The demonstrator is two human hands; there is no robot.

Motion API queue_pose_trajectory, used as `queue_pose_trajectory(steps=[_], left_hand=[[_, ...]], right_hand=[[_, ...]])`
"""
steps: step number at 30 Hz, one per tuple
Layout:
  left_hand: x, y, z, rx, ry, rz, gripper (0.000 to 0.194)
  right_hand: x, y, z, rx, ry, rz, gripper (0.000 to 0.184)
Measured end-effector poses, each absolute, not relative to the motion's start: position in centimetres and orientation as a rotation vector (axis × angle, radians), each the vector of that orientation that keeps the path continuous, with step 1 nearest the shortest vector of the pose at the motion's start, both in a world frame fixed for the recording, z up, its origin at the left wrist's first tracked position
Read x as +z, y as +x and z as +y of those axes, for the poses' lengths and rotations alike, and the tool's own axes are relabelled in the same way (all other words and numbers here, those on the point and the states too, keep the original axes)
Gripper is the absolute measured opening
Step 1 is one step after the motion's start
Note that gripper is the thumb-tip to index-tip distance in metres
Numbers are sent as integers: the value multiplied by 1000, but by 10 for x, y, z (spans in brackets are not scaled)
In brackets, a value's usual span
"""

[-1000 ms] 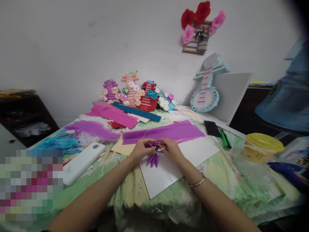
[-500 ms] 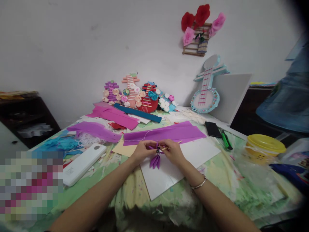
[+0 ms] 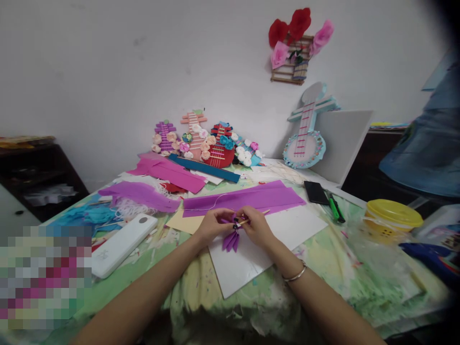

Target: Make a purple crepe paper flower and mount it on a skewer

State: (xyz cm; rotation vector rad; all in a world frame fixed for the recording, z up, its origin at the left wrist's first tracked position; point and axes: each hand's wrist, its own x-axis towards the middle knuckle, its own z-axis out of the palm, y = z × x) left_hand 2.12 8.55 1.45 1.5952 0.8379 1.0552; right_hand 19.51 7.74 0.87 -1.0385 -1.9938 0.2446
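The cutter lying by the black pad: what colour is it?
The cutter is bright green, clearest in the head view.

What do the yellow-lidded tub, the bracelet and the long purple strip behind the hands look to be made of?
Tub: likely plastic, smooth with a slight sheen, bright lid.
Bracelet: probably polished metal, silvery with bright highlights.
Purple strip: apparently matte paper, perhaps crepe, judging by its flat folds; thin fabric isn't ruled out.

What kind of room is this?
Probably a craft room: purple crepe paper, a green utility knife and paper-flower-trimmed model instruments share the paint-stained tablecloth.
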Motion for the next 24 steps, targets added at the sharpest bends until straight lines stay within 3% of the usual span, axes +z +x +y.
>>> queue_pose_trajectory(steps=[8, 24], left_hand=[[13, 23, 85, 1046, 1594, 805, 44], [8, 21, 87, 1096, 1480, 753, 42]], right_hand=[[9, 195, 77, 291, -1042, -1985, 11], [8, 196, 78, 349, -1017, -1918, 16]])
